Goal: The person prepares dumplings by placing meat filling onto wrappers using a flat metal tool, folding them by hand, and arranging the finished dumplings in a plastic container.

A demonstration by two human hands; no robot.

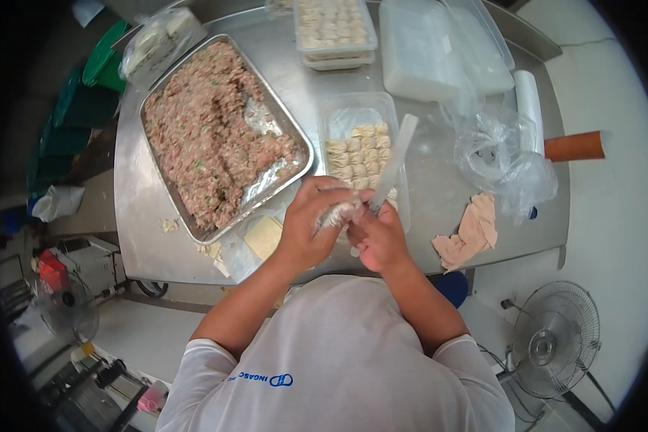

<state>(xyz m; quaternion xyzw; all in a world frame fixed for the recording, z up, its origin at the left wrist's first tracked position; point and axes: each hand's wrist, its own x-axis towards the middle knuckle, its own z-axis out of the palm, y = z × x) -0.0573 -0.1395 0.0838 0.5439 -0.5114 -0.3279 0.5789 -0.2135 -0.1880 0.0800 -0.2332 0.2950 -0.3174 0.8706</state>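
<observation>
My left hand (311,223) is closed around a small, pale dumpling (337,214), mostly covered by the fingers. Against it, my right hand (383,236) grips a long, flat, whitish spatula (398,158) that points up and away; its lower end shows below the fingers. Beneath both hands stands a clear plastic container (329,108) with rows of pleated dumplings (358,155). Left of my left hand, a stack of square dumpling wrappers (263,237) lies on plastic. A metal tray (304,138) of minced meat filling (205,129) sits beyond it.
Filled dumpling containers (336,57) are stacked at the back of the steel table (428,216). Empty plastic tubs (417,68), clear bags (493,147), a plastic roll (529,108) and a crumpled pinkish cloth (470,232) occupy the right. A fan (547,344) stands at lower right.
</observation>
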